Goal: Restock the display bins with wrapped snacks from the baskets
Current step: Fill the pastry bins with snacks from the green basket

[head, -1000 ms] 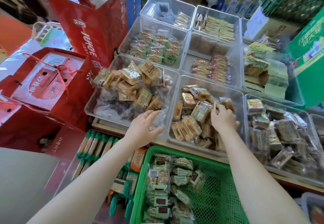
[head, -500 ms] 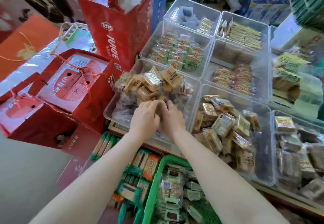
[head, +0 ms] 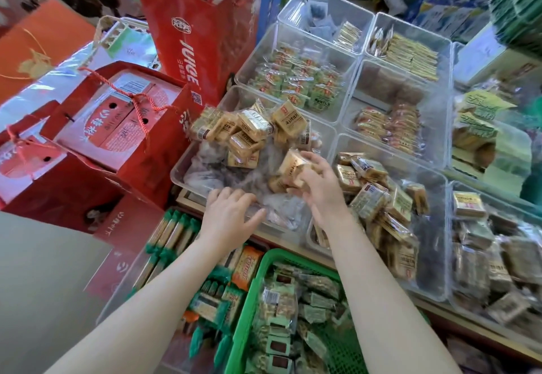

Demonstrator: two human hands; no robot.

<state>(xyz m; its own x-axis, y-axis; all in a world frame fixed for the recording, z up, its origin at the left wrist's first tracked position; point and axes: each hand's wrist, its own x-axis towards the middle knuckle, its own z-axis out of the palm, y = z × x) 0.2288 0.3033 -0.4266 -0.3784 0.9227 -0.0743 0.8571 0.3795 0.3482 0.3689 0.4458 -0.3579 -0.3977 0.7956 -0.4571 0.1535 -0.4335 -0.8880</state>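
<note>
Right hand (head: pixel 318 186): fingers curled round tan snack (head: pixel 293 165) above left front bin (head: pixel 187 173). Left hand (head: pixel 231 215): spread, resting on bin's near rim. Risk: slick wrapper slips, snack lands in neighbouring bin (head: pixel 437 256).

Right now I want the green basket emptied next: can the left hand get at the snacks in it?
Probably yes. The left hand holds nothing and sits at the bin's near edge, and the green basket lies open-topped just below it with nothing covering it.
</note>
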